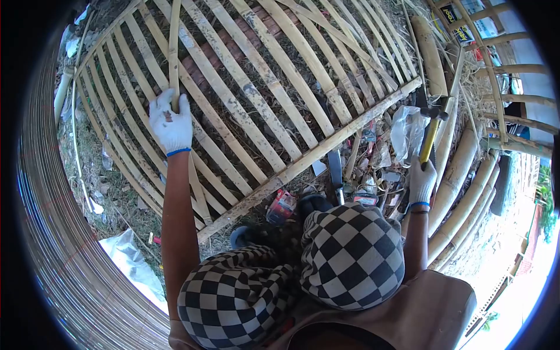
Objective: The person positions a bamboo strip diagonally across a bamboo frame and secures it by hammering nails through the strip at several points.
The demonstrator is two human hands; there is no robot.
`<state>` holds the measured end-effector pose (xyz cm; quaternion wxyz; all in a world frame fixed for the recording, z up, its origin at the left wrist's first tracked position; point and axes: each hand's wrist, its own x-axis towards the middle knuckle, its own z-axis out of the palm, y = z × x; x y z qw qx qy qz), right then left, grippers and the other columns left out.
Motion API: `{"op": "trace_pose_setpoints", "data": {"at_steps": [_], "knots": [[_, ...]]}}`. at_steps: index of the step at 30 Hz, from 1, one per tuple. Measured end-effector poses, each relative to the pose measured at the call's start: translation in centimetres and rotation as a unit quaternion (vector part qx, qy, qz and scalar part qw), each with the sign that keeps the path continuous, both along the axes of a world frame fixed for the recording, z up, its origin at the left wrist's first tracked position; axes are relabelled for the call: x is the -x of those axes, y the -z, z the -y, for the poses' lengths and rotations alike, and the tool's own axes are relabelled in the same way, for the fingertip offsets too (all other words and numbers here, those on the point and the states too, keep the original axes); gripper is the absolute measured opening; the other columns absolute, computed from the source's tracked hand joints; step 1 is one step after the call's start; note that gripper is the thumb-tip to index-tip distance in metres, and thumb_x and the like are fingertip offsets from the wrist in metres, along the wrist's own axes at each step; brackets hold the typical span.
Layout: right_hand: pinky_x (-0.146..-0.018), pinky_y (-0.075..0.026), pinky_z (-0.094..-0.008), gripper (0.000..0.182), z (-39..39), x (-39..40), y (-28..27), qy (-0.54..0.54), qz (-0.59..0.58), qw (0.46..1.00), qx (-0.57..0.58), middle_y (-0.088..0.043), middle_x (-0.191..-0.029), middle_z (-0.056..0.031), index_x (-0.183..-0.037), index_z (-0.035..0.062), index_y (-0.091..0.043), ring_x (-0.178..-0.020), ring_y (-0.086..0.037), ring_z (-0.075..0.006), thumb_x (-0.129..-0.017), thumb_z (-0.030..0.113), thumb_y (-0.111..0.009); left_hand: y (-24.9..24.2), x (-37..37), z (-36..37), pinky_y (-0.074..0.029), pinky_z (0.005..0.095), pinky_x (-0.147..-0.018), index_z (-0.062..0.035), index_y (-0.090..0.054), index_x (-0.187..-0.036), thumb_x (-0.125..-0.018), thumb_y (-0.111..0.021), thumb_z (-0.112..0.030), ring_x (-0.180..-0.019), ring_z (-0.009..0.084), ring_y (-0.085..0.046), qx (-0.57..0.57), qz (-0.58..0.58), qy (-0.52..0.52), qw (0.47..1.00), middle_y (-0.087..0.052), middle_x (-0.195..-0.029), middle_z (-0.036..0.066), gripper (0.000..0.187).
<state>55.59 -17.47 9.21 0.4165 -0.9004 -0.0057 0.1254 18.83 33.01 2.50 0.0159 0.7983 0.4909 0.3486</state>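
Observation:
A panel of split bamboo slats (242,87) lies on the ground before me, with a bamboo rail (315,153) along its near edge. My left hand (170,122), in a white glove with a blue cuff, grips a narrow bamboo strip (174,49) that crosses over the slats, its fingers and thumb on either side. On the right, my gloved right hand (421,182) is closed around the yellow handle of a hammer (430,137). The hammer's dark head points up and away, to the right of the panel, apart from the rail.
A large blade (335,169) lies just inside my knees, near a red package (282,207). Clear plastic (406,134) and litter cover the ground by the hammer. Thick bamboo poles (458,175) lie at the right, and a bamboo framework (496,70) stands behind.

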Motion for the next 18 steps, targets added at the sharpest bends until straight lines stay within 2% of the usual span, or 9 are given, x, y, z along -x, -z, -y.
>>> {"op": "trace_pose_setpoints", "data": {"at_steps": [2,7,9,10,12,14,16,18], "knots": [[-0.041,-0.039,-0.0281,0.028,2.5,-3.4,1.2,-0.008,0.073,0.997,0.028,-0.057,-0.062,0.0017,-0.087,0.0064,-0.063,-0.044,-0.051,-0.0079,-0.109,0.023,-0.071,0.0,0.0,0.1,-0.058,0.0482,-0.094,-0.0096,-0.075,-0.114,-0.092,-0.086,-0.022,-0.102,0.0384,-0.072,-0.006,0.003,0.007,1.0,-0.075,-0.111,0.017,0.028],[-0.036,-0.038,-0.0281,0.025,2.9,-6.2,2.1,-0.018,0.092,0.995,0.016,-0.057,-0.061,0.001,-0.102,0.0019,-0.067,-0.042,-0.052,-0.0082,-0.107,0.026,-0.071,-0.3,-0.1,0.2,-0.058,0.0475,-0.092,-0.0082,-0.075,-0.113,-0.092,-0.087,-0.021,-0.099,0.0376,-0.073,-0.01,0.012,0.01,1.0,-0.074,-0.11,0.017,0.028],[-0.036,-0.037,-0.0269,0.028,3.1,-5.5,3.0,-0.01,0.028,0.999,-0.029,-0.058,-0.064,0.0011,-0.112,0.0011,-0.068,-0.041,-0.05,-0.0077,-0.109,0.029,-0.071,-0.3,0.0,0.1,-0.057,0.0458,-0.092,-0.0068,-0.075,-0.115,-0.094,-0.085,-0.023,-0.098,0.0355,-0.072,-0.014,0.007,0.012,1.0,-0.072,-0.108,0.016,0.028],[-0.041,-0.04,-0.0302,0.031,2.2,-3.4,1.9,-0.006,0.024,1.0,-0.004,-0.058,-0.065,0.0006,-0.112,-0.0006,-0.069,-0.045,-0.053,-0.01,-0.109,0.03,-0.071,-0.3,0.0,0.2,-0.057,0.045,-0.092,-0.0062,-0.075,-0.116,-0.096,-0.085,-0.024,-0.098,0.0345,-0.071,-0.013,0.003,0.014,1.0,-0.071,-0.108,0.015,0.028],[-0.05,-0.045,-0.0353,0.032,5.7,-1.8,6.0,-0.056,0.104,0.992,0.049,-0.057,-0.065,-0.0017,-0.108,-0.0016,-0.069,-0.052,-0.059,-0.0142,-0.109,0.03,-0.071,-0.3,0.1,0.3,-0.057,0.0446,-0.092,-0.0059,-0.075,-0.116,-0.096,-0.085,-0.024,-0.098,0.0341,-0.071,-0.005,0.0,0.014,1.0,-0.071,-0.108,0.015,0.029],[-0.059,-0.047,-0.039,0.028,6.0,3.1,4.8,-0.121,0.129,0.979,0.099,-0.059,-0.066,-0.0073,-0.106,0.0006,-0.069,-0.061,-0.064,-0.0193,-0.108,0.029,-0.072,-0.4,-0.1,0.3,-0.058,0.0455,-0.092,-0.0063,-0.075,-0.115,-0.095,-0.085,-0.023,-0.098,0.0352,-0.071,-0.002,0.001,0.014,1.0,-0.071,-0.109,0.016,0.028],[-0.061,-0.051,-0.0414,0.023,6.3,7.1,3.3,-0.158,0.067,0.966,0.194,-0.064,-0.072,-0.0134,-0.106,0.0044,-0.069,-0.063,-0.068,-0.0259,-0.104,0.027,-0.075,-0.6,-0.1,0.3,-0.058,0.0478,-0.091,-0.0073,-0.074,-0.114,-0.092,-0.086,-0.021,-0.097,0.0378,-0.072,0.001,0.003,0.014,1.0,-0.073,-0.109,0.017,0.028],[-0.063,-0.055,-0.0442,0.023,7.2,9.4,3.9,-0.207,0.097,0.948,0.222,-0.069,-0.076,-0.0163,-0.108,0.0068,-0.071,-0.065,-0.071,-0.0323,-0.1,0.027,-0.078,-0.2,-0.1,0.1,-0.058,0.0473,-0.091,-0.0068,-0.074,-0.114,-0.093,-0.086,-0.02,-0.098,0.0375,-0.072,-0.001,0.01,0.018,1.0,-0.073,-0.11,0.017,0.028]]}}
